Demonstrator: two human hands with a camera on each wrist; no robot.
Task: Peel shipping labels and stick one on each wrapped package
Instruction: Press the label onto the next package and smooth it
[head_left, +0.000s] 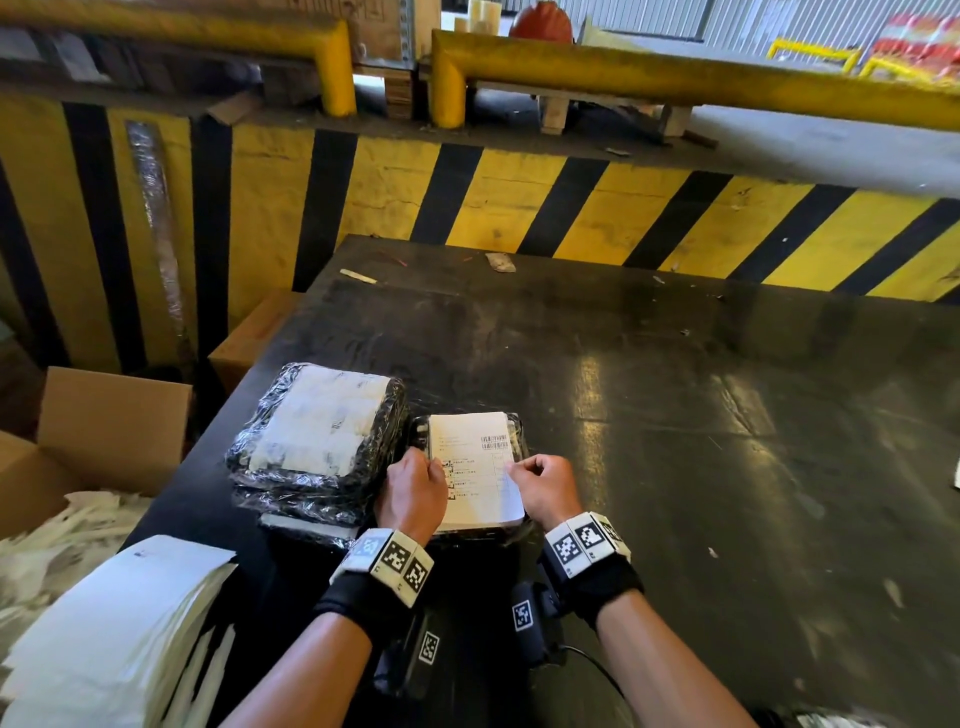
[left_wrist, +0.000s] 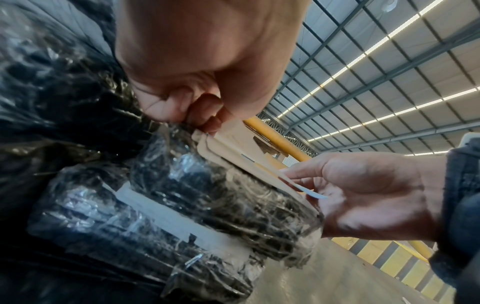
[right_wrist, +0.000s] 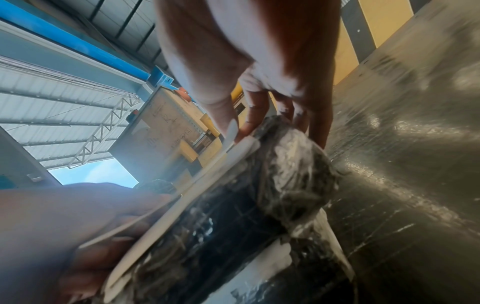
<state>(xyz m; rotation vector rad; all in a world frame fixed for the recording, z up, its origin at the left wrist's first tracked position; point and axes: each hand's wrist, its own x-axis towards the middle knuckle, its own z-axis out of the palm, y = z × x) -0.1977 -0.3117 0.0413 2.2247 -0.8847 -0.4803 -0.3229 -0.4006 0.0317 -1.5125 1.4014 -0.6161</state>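
Head view. Left hand (head_left: 413, 491): pinches the left edge of the shipping label (head_left: 475, 467). Right hand (head_left: 543, 486): pinches the label's right edge, opposite the left grip. The label lies between the two grips, on top of the wrapped package (head_left: 470, 530), which sits on the dark table (head_left: 675, 389). Outboard of the left grip: a stack of wrapped packages (head_left: 317, 441), pale sheets showing under the film; whether these are stuck labels cannot be told. Near the left forearm: a pile of label sheets (head_left: 119, 623).

Left wrist view. Fingers (left_wrist: 202, 111) curled tight onto the corner of the label, where several paper layers fan apart; the right hand (left_wrist: 363, 191) holds a thin lifted layer (left_wrist: 309, 190) just off the package.

Right wrist view. Thumb and fingers (right_wrist: 249, 117) close on the paper edge at the package top; blurred.

Progress, as judged: label being separated or laid on this package, not yet pressed flat. Count of packages done and left not determinable.
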